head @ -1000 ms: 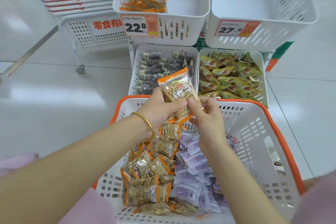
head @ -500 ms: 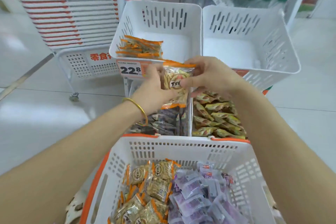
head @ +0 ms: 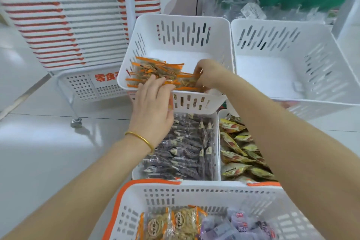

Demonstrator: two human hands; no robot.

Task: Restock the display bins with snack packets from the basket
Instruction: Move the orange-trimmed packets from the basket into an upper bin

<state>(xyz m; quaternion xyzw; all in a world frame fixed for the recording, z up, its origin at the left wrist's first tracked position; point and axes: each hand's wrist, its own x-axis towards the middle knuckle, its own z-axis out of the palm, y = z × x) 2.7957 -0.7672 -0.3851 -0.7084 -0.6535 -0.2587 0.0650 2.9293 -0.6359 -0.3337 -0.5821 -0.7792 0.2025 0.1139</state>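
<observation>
The white upper-left display bin point(head: 194, 103) holds a pile of orange-edged snack packets point(head: 155, 69) along its front left. My left hand point(head: 153, 103) reaches over the bin's front rim, its fingers lying fairly straight on the pile. My right hand point(head: 207, 73) is inside the bin to the right of the pile, fingers curled and pinching an orange-edged packet point(head: 188, 82) that lies against the pile. Below me, the white basket with an orange rim point(head: 175, 191) contains more orange-edged packets point(head: 175, 222) and purple packets point(head: 233, 227).
The upper-right white bin point(head: 272, 68) has nothing in it. Under the upper bins, one lower bin holds dark packets point(head: 185, 152) and another holds yellow-green packets point(head: 239, 152). A tall stack of red-and-white baskets point(head: 58, 15) stands on a wheeled rack at left.
Both hands carried the orange-edged packets up from the basket and forward into the upper-left bin. The packets now lie against the pile, and my view has tilted up.
</observation>
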